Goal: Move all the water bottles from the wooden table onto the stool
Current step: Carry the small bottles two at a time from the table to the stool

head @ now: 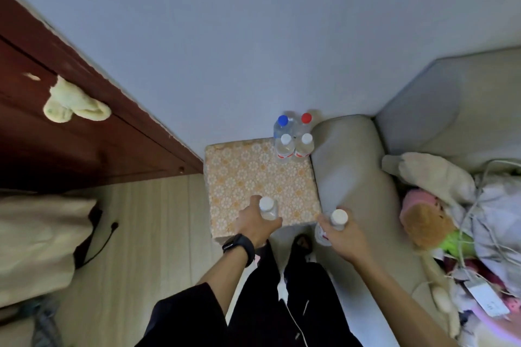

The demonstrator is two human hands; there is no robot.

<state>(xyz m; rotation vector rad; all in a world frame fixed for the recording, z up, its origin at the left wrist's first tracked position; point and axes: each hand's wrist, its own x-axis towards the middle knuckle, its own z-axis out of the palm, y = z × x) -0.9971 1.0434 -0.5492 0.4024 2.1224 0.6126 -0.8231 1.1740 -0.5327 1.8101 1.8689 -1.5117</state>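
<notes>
A square stool (253,186) with an orange floral top stands by the wall. Several clear water bottles stand at its far right corner: a blue-capped one (282,124), a red-capped one (306,121), and two white-capped ones (285,146) (305,145). My left hand (253,220), with a black watch on the wrist, is shut on a white-capped bottle (267,207) over the stool's near edge. My right hand (338,234) is shut on another white-capped bottle (337,218) just off the stool's near right corner. The wooden table is out of sight.
A beige sofa arm (346,172) presses against the stool's right side, with a plush toy (425,222) and clothes on the seat. A dark wooden cabinet (84,144) runs along the left. A beige bag (36,245) with a black cable lies on the wooden floor.
</notes>
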